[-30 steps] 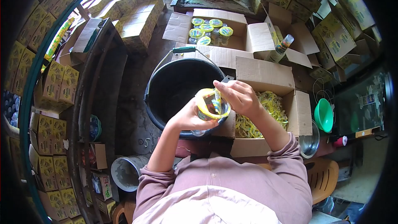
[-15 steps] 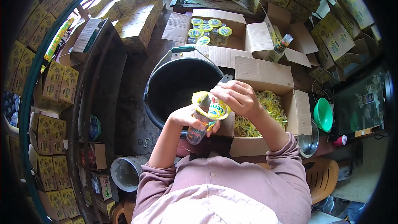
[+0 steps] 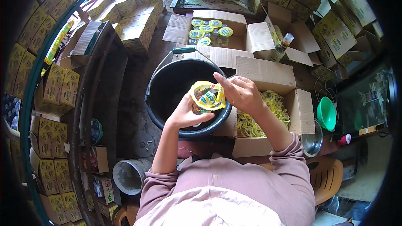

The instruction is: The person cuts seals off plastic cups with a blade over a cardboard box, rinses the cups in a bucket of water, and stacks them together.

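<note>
left hand (image 3: pixel 183 111): fingers wrapped round yellow-topped cup (image 3: pixel 209 97), held over near right part of black bucket (image 3: pixel 165 84). right hand (image 3: pixel 245 95) just right of cup: index finger stretched out, others curled; cannot tell what they grip. right of bucket, open carton (image 3: pixel 259 147) holds yellow strips (image 3: pixel 260 119). farther, open box (image 3: pixel 176 29) holds yellow-lidded cups (image 3: pixel 206 28).

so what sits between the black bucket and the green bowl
In the head view, an open carton of yellow strips lies between the black bucket and green bowl; the right hand hides part of the carton.
</note>
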Motion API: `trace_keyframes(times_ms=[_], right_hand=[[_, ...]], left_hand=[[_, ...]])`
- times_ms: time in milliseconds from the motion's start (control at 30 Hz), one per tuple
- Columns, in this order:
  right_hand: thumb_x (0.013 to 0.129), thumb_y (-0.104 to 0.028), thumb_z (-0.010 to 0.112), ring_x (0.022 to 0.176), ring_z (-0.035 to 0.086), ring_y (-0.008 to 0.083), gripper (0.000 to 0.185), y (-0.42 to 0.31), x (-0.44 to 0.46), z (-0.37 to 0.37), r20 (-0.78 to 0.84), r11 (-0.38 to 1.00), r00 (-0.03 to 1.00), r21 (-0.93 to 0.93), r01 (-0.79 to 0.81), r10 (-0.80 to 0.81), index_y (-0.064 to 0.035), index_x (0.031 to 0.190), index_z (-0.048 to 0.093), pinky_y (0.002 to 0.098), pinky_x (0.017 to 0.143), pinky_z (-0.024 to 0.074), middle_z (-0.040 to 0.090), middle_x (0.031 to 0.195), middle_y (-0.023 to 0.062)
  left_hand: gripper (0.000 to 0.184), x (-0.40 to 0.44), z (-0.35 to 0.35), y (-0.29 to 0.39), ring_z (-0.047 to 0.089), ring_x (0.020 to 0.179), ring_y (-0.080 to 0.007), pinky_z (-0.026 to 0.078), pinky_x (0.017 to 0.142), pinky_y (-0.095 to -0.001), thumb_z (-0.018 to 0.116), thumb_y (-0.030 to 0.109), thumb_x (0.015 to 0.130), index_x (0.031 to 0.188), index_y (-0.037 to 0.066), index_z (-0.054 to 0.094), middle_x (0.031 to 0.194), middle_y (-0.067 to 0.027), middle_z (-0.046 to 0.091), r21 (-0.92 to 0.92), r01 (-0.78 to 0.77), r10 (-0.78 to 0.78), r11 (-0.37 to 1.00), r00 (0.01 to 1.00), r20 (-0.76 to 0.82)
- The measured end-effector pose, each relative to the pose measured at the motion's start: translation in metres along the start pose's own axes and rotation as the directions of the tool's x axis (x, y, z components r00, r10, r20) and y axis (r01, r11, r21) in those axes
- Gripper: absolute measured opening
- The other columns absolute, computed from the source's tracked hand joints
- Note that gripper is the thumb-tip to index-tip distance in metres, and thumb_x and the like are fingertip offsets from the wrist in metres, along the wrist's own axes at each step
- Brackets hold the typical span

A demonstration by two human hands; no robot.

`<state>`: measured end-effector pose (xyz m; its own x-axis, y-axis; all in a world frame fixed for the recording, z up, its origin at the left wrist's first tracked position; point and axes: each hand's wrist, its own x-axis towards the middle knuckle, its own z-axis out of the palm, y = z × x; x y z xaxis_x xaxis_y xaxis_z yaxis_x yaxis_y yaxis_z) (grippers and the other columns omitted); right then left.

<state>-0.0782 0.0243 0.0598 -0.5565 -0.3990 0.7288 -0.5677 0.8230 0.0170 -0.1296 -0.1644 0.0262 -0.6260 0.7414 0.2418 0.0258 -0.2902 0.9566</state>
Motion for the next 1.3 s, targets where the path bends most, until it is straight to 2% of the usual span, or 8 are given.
trace_keyframes(times_ms=[133, 267, 533, 633, 967, 1033, 1167, 1300], right_hand=[[0.069, -0.005, 0.062, 0.063, 0.059, 0.0145, 0.057, -0.001, 0.0, -0.002, 0.014, 1.0, 1.0, 0.013, 0.003, -0.003, 0.0, 0.124, 0.047, 0.0279, 0.062, 0.0512, 0.058, 0.069, 0.0035], [0.069, -0.004, 0.061, 0.064, 0.059, 0.0133, 0.056, 0.0, -0.005, -0.002, 0.008, 0.999, 0.999, 0.012, 0.031, -0.031, 0.0007, 0.124, 0.047, 0.0275, 0.061, 0.0513, 0.06, 0.073, 0.0025], [0.068, -0.004, 0.067, 0.063, 0.059, 0.0138, 0.045, -0.005, -0.008, -0.007, -0.092, 0.991, 0.99, 0.065, 0.113, -0.107, 0.0028, 0.11, 0.056, 0.0269, 0.056, 0.0489, 0.063, 0.08, 0.0054], [0.066, -0.007, 0.068, 0.067, 0.061, 0.0138, 0.039, -0.007, -0.01, -0.009, -0.113, 0.99, 0.986, 0.049, 0.129, -0.123, 0.0002, 0.104, 0.059, 0.0262, 0.057, 0.0494, 0.065, 0.081, 0.0048], [0.067, -0.012, 0.065, 0.072, 0.062, 0.0149, 0.025, -0.009, -0.016, -0.011, -0.189, 0.984, 0.975, 0.111, 0.138, -0.115, -0.0068, 0.091, 0.064, 0.0264, 0.061, 0.0501, 0.062, 0.078, 0.0034], [0.065, -0.011, 0.067, 0.072, 0.062, 0.0184, 0.023, -0.008, -0.02, -0.014, -0.203, 0.986, 0.979, 0.151, 0.064, -0.033, -0.0057, 0.087, 0.063, 0.0288, 0.061, 0.0498, 0.061, 0.076, 0.0051], [0.063, -0.005, 0.069, 0.068, 0.062, 0.0203, 0.022, 0.001, -0.031, -0.019, -0.264, 0.984, 0.956, 0.155, -0.09, 0.129, -0.0064, 0.084, 0.063, 0.0303, 0.06, 0.0497, 0.061, 0.073, 0.0057], [0.063, -0.001, 0.066, 0.062, 0.06, 0.019, 0.02, 0.017, -0.057, -0.045, -0.318, 0.932, 0.876, 0.104, -0.348, 0.363, -0.0091, 0.081, 0.064, 0.0293, 0.056, 0.0487, 0.06, 0.068, 0.0066]], left_hand=[[0.055, 0.004, 0.003, -0.002, 0.054, 0.089, -0.01, 0.044, 0.083, -0.0254, 0.077, 0.01, 0.063, 0.11, 0.0, 0.05, 0.097, -0.0045, 0.058, 0.131, -0.041, 0.042, 0.991, 0.999, -0.002], [0.053, 0.003, 0.008, 0.001, 0.052, 0.087, -0.0097, 0.043, 0.082, -0.0248, 0.073, 0.011, 0.06, 0.107, 0.001, 0.05, 0.095, -0.0038, 0.056, 0.039, 0.018, -0.02, 0.999, 0.998, 0.053], [0.045, -0.002, 0.002, -0.005, 0.055, 0.087, -0.0101, 0.045, 0.078, -0.0236, 0.075, 0.009, 0.063, 0.102, 0.003, 0.053, 0.095, -0.0056, 0.058, -0.08, 0.245, -0.204, 0.966, 0.916, 0.346], [0.04, 0.002, 0.0, -0.005, 0.058, 0.079, -0.0088, 0.048, 0.07, -0.0223, 0.073, 0.007, 0.065, 0.1, 0.003, 0.053, 0.087, -0.0047, 0.061, -0.143, 0.418, -0.278, 0.897, 0.787, 0.551], [0.034, 0.012, 0.02, -0.016, 0.058, 0.066, -0.0146, 0.05, 0.057, -0.0254, 0.067, 0.012, 0.07, 0.098, -0.001, 0.053, 0.078, -0.009, 0.059, -0.391, 0.484, 0.027, 0.783, 0.602, 0.798], [0.038, 0.016, 0.023, -0.015, 0.058, 0.067, -0.0154, 0.05, 0.057, -0.0259, 0.067, 0.013, 0.07, 0.101, -0.002, 0.051, 0.08, -0.0097, 0.058, -0.415, 0.51, 0.032, 0.753, 0.603, 0.797], [0.043, 0.021, 0.025, -0.004, 0.059, 0.073, -0.015, 0.051, 0.064, -0.026, 0.07, 0.005, 0.068, 0.105, 0.001, 0.049, 0.086, -0.0097, 0.057, -0.249, 0.577, -0.223, 0.778, 0.623, 0.75], [0.041, 0.032, 0.02, -0.001, 0.057, 0.081, -0.0117, 0.049, 0.071, -0.0244, 0.072, 0.005, 0.065, 0.1, 0.001, 0.052, 0.094, -0.0067, 0.056, -0.067, 0.232, -0.128, 0.97, 0.729, 0.673]])
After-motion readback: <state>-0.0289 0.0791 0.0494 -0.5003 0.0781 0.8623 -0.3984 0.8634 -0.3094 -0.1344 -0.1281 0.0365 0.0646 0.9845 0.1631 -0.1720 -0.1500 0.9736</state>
